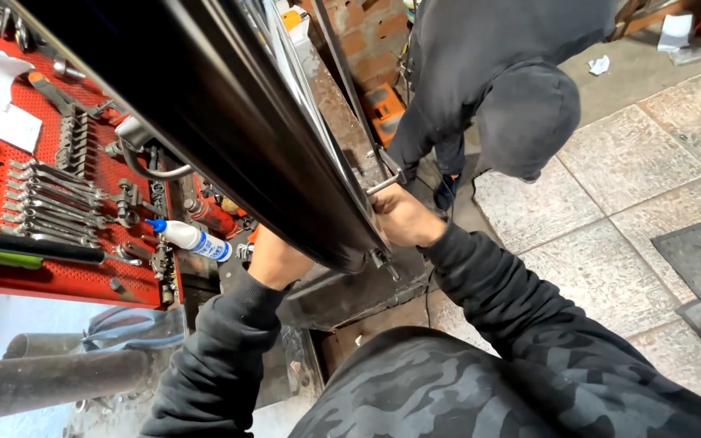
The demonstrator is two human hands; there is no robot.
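A long black metal panel runs from the top left down to the middle. My right hand presses against its lower right edge, fingers closed around that edge beside a small metal handle. My left hand reaches up under the panel's lower end; only the wrist shows and the fingers are hidden behind the panel. Both arms wear dark camouflage sleeves.
A red pegboard with several wrenches hangs at left, with a white squeeze bottle below the panel. Another person in a dark hooded top bends over ahead on the right. Stone floor tiles lie at right, a steel pipe at lower left.
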